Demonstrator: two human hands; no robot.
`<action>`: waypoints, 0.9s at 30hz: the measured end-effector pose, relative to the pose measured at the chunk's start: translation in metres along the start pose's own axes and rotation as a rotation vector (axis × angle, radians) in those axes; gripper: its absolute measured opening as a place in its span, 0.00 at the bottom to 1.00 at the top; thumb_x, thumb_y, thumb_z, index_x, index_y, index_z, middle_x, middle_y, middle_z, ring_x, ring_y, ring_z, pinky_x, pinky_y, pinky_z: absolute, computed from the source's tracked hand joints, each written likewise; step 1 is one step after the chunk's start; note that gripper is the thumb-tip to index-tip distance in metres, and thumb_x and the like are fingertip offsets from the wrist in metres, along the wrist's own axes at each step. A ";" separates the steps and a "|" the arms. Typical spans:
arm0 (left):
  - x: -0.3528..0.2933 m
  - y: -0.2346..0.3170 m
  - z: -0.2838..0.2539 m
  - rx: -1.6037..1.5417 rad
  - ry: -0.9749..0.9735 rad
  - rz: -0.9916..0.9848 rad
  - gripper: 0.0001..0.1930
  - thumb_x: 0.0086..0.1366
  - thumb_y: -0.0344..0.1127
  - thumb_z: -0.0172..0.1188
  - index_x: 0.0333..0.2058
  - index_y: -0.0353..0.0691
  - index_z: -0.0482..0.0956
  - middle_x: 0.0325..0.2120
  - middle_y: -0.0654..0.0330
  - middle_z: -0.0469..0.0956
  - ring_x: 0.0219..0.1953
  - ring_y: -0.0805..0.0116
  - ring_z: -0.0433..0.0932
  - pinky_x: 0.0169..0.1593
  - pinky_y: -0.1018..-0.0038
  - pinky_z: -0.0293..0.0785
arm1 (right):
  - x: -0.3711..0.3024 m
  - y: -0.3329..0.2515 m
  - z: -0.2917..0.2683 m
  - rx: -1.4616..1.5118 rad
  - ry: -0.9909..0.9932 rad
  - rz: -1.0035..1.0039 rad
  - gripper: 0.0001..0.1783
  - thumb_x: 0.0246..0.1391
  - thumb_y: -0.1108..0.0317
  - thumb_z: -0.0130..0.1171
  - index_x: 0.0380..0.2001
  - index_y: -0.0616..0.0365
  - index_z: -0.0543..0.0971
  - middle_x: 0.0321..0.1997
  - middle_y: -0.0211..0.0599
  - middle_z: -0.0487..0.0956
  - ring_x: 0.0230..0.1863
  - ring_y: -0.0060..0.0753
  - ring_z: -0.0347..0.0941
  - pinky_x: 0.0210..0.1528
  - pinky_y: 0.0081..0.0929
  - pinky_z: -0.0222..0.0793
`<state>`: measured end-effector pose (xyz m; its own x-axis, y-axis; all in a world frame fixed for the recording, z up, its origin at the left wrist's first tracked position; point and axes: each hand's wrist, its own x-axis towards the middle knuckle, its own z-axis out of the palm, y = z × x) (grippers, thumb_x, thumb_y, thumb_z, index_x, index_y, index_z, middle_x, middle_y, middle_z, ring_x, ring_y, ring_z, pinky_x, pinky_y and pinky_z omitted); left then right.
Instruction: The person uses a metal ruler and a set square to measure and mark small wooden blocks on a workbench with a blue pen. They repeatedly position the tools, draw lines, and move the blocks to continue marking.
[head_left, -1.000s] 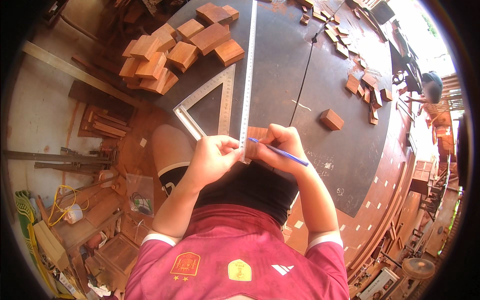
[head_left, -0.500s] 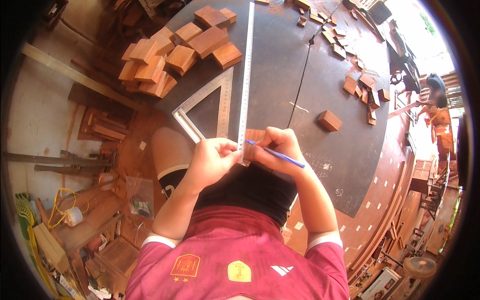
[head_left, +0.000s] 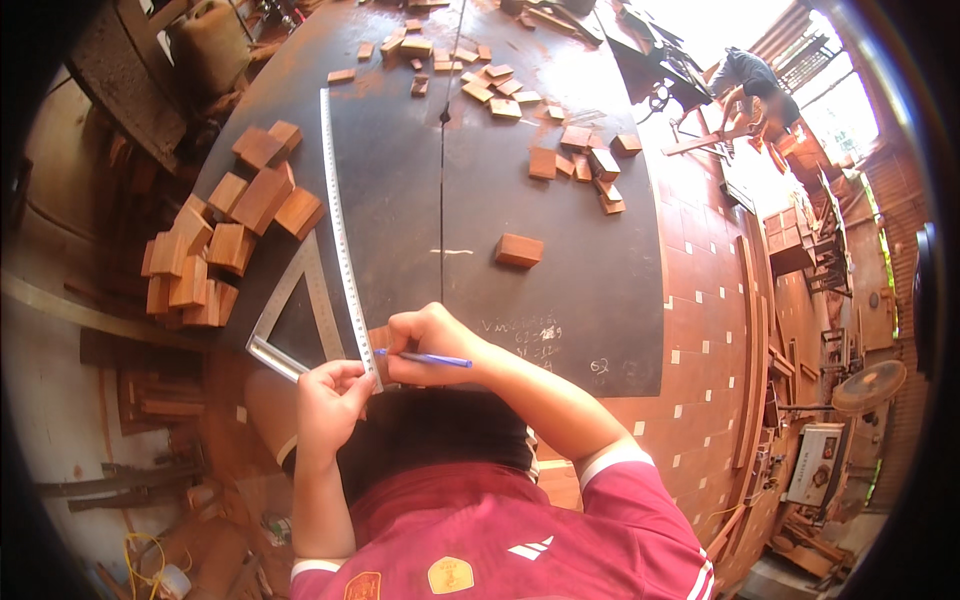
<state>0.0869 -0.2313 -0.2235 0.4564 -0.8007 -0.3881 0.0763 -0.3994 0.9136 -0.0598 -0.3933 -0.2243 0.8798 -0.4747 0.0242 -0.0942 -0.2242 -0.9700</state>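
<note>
A long white ruler [head_left: 340, 225] runs up the dark table, its near end pinched by my left hand [head_left: 330, 402]. My right hand [head_left: 428, 338] grips a blue pen [head_left: 435, 359], whose tip is close to the ruler's edge. Partly covered by my right hand, a small wooden block [head_left: 379, 338] lies against the ruler's near end. Left of the ruler is a triangular metal set square [head_left: 320, 295] with a thick edge piece, its corner close to my left hand.
A pile of wooden blocks [head_left: 232, 246] occupies the table's left side. One block [head_left: 519, 250] lies alone right of the table's seam, with more small blocks [head_left: 580, 163] farther back. Chalk marks show on the dark tabletop [head_left: 560, 310]. Another person [head_left: 757, 85] bends over at far right.
The whole view has swung to the right, so the table and blocks appear farther left. Both hands keep their places at the ruler's near end, pen still in the right.
</note>
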 end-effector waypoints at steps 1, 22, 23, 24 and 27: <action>0.000 0.001 0.002 -0.008 -0.001 0.004 0.06 0.65 0.24 0.64 0.39 0.28 0.84 0.27 0.58 0.86 0.20 0.82 0.76 0.22 0.84 0.68 | -0.002 -0.001 -0.002 0.020 -0.006 0.002 0.12 0.46 0.69 0.70 0.21 0.62 0.75 0.18 0.44 0.78 0.21 0.26 0.76 0.26 0.31 0.72; -0.010 0.006 -0.009 -0.017 0.044 0.091 0.09 0.65 0.26 0.66 0.42 0.28 0.85 0.27 0.59 0.85 0.23 0.80 0.78 0.27 0.81 0.73 | 0.001 0.018 0.006 -0.348 0.283 -0.551 0.12 0.42 0.75 0.68 0.25 0.57 0.72 0.18 0.41 0.74 0.19 0.47 0.75 0.23 0.35 0.71; -0.005 0.009 -0.008 0.005 0.044 0.108 0.09 0.65 0.27 0.66 0.42 0.28 0.85 0.27 0.59 0.85 0.24 0.80 0.78 0.27 0.81 0.73 | 0.002 0.018 0.006 -0.357 0.307 -0.564 0.12 0.42 0.75 0.68 0.25 0.57 0.72 0.18 0.41 0.74 0.20 0.47 0.75 0.24 0.36 0.71; 0.000 0.014 -0.008 0.027 0.046 0.124 0.10 0.66 0.27 0.66 0.43 0.28 0.85 0.27 0.59 0.85 0.24 0.80 0.78 0.27 0.80 0.73 | 0.001 0.018 0.006 -0.366 0.331 -0.578 0.12 0.41 0.74 0.68 0.24 0.57 0.72 0.19 0.40 0.74 0.20 0.46 0.75 0.24 0.37 0.71; 0.024 0.027 -0.007 0.180 0.052 0.171 0.12 0.66 0.30 0.65 0.46 0.30 0.85 0.28 0.58 0.86 0.26 0.81 0.79 0.30 0.80 0.74 | 0.002 0.012 0.002 -0.476 0.386 -0.617 0.13 0.42 0.76 0.70 0.26 0.57 0.74 0.19 0.38 0.74 0.20 0.43 0.75 0.23 0.37 0.72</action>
<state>0.1057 -0.2582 -0.2073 0.4942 -0.8415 -0.2185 -0.1635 -0.3368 0.9273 -0.0587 -0.3952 -0.2363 0.6268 -0.3870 0.6762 0.0866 -0.8279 -0.5541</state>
